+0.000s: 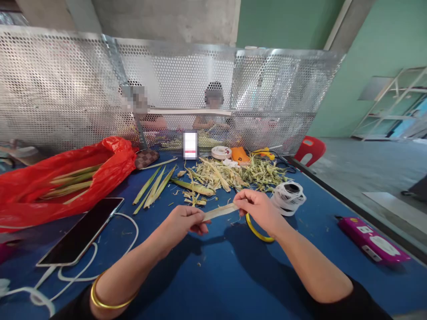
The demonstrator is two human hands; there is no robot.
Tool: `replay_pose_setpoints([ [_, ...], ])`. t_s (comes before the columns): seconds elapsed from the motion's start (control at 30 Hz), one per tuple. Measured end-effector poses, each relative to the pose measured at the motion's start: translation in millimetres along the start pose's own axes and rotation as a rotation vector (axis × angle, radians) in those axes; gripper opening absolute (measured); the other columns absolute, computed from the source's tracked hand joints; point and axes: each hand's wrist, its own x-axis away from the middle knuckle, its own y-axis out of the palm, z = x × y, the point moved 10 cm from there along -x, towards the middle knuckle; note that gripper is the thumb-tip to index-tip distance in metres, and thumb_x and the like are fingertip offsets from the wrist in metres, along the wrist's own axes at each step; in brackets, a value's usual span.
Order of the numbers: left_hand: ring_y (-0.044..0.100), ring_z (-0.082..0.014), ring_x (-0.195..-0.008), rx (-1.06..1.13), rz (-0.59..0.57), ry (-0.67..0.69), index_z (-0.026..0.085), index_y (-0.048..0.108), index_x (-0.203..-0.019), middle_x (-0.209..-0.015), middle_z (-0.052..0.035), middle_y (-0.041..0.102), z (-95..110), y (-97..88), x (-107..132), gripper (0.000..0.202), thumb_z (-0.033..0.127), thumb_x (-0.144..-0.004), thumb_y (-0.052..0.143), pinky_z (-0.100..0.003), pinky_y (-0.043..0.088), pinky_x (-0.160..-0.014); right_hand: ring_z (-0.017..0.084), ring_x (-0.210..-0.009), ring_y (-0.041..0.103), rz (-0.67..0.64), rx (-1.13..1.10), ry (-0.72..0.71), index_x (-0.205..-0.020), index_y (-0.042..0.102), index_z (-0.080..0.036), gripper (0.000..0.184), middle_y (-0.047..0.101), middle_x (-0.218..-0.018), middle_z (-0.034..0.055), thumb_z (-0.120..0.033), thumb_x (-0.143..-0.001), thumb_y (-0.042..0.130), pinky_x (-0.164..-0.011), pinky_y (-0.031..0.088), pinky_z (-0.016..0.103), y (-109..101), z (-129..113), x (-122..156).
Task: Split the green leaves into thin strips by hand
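A pale, flat strip of dried husk or leaf (220, 212) is stretched between my two hands above the blue table. My left hand (187, 218) pinches its left end, and my right hand (255, 206) pinches the other end, slightly higher. Under my right hand lies a yellow ring (256, 232), partly hidden by the wrist. A spool of white cord or tape (288, 198) stands just beyond my right hand. Several green-yellow leaf pieces (155, 186) lie past my left hand, near a heap of shredded strips (216, 173).
At left are a red plastic bag (113, 153) holding long leaves, a tablet (82, 231) and a white cable (135, 226). A purple pack (373, 240) lies at right. Behind the heap are a tape roll (221, 152), an orange item (240, 154) and a perforated metal screen (180, 66), with people beyond.
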Motion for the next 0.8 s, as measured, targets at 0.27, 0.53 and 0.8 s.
replay_pose_setpoints([
  [0.27,0.06,-0.0175,-0.064,-0.308,0.118,0.265,0.024,0.072,-0.078,-0.069,0.0002,0.069,19.1,16.8,3.6,0.018,0.038,-0.07,0.063,-0.024,0.041,-0.059,0.013,-0.051,0.054,-0.081,0.057,-0.108,-0.073,0.06,-0.021,0.013,0.055,-0.053,-0.0036,-0.031,-0.08,0.056,-0.054,0.039,0.024,27.4,-12.6,6.1],
  [0.53,0.051,-0.01,-0.041,0.117,0.098,-0.036,0.015,0.064,-0.063,-0.052,-0.0026,0.063,-23.8,15.0,-11.9,0.025,0.039,-0.069,0.063,-0.02,0.035,-0.042,0.019,-0.068,0.06,0.16,0.66,-0.045,-0.086,0.056,-0.021,0.015,0.063,-0.077,0.0043,-0.034,-0.085,0.048,-0.061,0.039,0.028,-19.6,-5.8,17.5],
  [0.8,0.051,-0.0086,-0.047,0.238,0.103,-0.084,0.013,0.068,-0.067,-0.058,-0.004,0.063,-33.2,17.4,-11.6,0.025,0.037,-0.069,0.064,-0.019,0.037,-0.046,0.026,-0.088,0.059,0.079,1.108,0.107,-0.114,0.05,-0.014,0.042,0.058,-0.098,0.0135,-0.012,-0.072,0.051,-0.065,0.039,0.03,-27.2,35.3,46.5],
])
